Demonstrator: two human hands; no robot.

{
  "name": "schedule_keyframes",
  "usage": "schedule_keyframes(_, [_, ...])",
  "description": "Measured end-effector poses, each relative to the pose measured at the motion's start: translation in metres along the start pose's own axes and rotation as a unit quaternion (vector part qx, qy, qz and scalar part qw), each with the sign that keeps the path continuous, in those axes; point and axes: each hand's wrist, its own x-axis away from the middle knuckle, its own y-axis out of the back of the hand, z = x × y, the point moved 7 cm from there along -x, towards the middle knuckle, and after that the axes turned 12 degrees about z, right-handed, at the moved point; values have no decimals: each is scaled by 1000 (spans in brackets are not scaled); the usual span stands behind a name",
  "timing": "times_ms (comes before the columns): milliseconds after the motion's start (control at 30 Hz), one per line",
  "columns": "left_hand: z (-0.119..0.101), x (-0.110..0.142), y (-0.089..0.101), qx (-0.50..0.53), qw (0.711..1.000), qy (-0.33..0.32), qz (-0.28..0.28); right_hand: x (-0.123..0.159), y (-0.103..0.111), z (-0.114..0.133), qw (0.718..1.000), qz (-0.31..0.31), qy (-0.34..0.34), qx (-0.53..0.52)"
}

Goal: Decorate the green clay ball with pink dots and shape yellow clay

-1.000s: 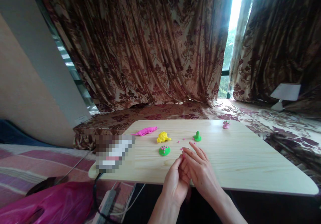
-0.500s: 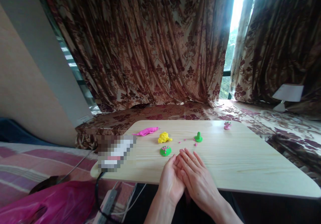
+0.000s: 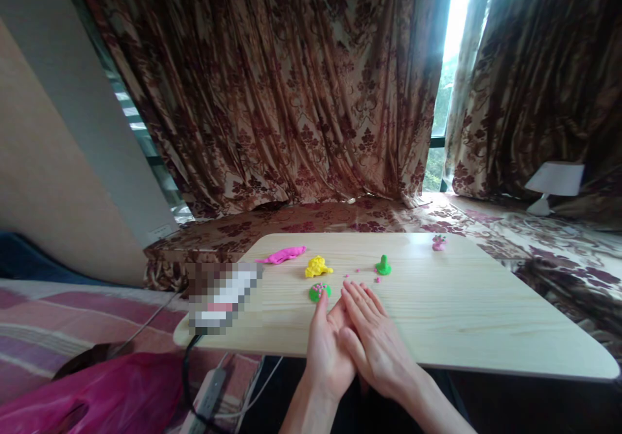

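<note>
we see a home bedroom: floral curtains point(image 3: 291, 84) over a window, a striped bed point(image 3: 72, 311), a lamp point(image 3: 554, 184), a small wooden tabletop point(image 3: 461, 311).

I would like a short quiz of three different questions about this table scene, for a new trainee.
1. True or false: the left hand and the right hand are pressed together, palm against palm.
2. Which clay piece lies nearest the fingers? A) pink strip B) green disc with pink dots C) green cone
3. Fill in: the yellow lump lies between the pink strip and the green ____ on the wooden table.

Key: 1 true; 2 B; 3 cone.
</note>
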Motion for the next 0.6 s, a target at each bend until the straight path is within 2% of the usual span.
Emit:
schedule_keyframes(133, [6, 1, -8, -2, 999, 25, 28, -1, 3, -11, 999, -13, -32, 7])
schedule_keyframes(300, [8, 2, 1, -14, 1000, 1, -5, -2, 1, 3, 1000, 10, 20, -3])
schedule_keyframes(467, [6, -1, 1, -13, 1000, 12, -3, -5, 2, -6, 999, -14, -21, -31])
schedule_keyframes(600, [-3, -1, 8, -24, 999, -19, -45, -2, -1, 5, 999, -9, 18, -29])
